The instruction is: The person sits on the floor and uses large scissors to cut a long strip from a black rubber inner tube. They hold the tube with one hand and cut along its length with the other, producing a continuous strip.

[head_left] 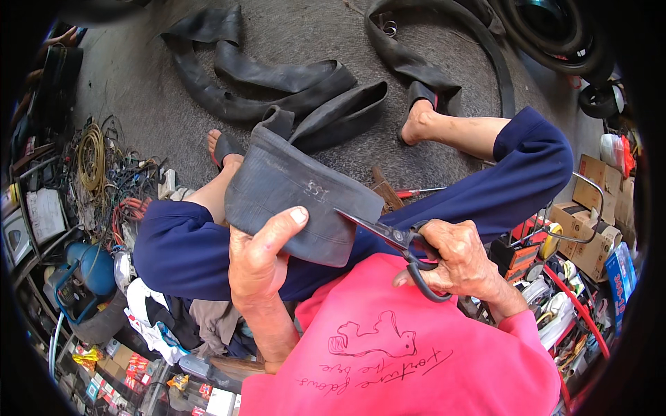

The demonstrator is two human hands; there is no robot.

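Note:
My left hand (262, 260) grips the lower left edge of a flat black rubber inner tube (291, 191), thumb on top and fingers hidden beneath. The tube lies across my lap, and its long loops run forward onto the ground. Closed round the dark handles of a pair of scissors (399, 238), my right hand (458, 260) is at the tube's right side. The blades point left, their tips at a slit in the rubber's near right part. Pale handwritten marks show on the tube's surface.
Another strip of black rubber tube (499, 62) curves over the grey ground. Tyres (555, 35) stand at the far right. Coiled wires (91, 163) and a blue tank (97, 267) crowd the left. Cardboard boxes (579, 236) and a red-handled tool (420, 192) are at the right.

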